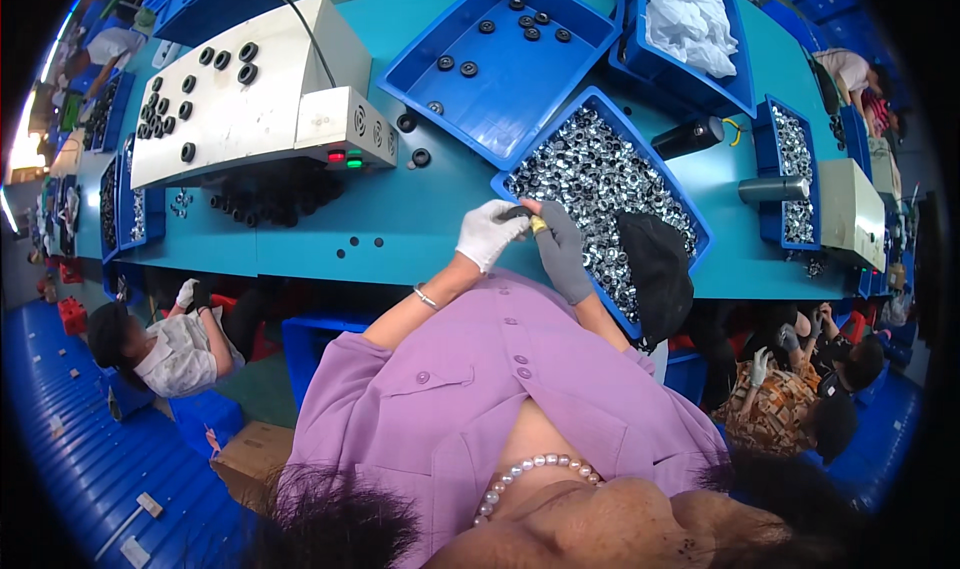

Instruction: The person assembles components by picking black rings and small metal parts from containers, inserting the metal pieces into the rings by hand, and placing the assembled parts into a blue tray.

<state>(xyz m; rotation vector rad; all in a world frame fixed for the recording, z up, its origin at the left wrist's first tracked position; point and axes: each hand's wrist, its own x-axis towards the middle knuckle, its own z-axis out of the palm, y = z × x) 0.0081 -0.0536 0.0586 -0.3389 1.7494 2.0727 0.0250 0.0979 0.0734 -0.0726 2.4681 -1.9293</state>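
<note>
My left hand (488, 237), in a white glove, is closed with its fingertips pinched around a small dark round part (515, 213), largely covered by the fingers. Meeting it there is my right hand (562, 254), in a grey glove with bare fingertips and a yellow band on one finger; its fingers press at the same part. Both hands are just above the front edge of the turquoise table (420, 264). Right beside them is a blue bin (706, 231) full of shiny metal rings (590, 169), with a black cloth (657, 279) draped over its near right side.
A beige machine (250, 104) carrying black rings stands left, with a heap of black rings (270, 199) beneath it. Behind lies a blue tray (450, 44) with several black rings. A blue crate (740, 94) holds white plastic bags. A dark cylinder (688, 139) lies right. Other people sit both sides.
</note>
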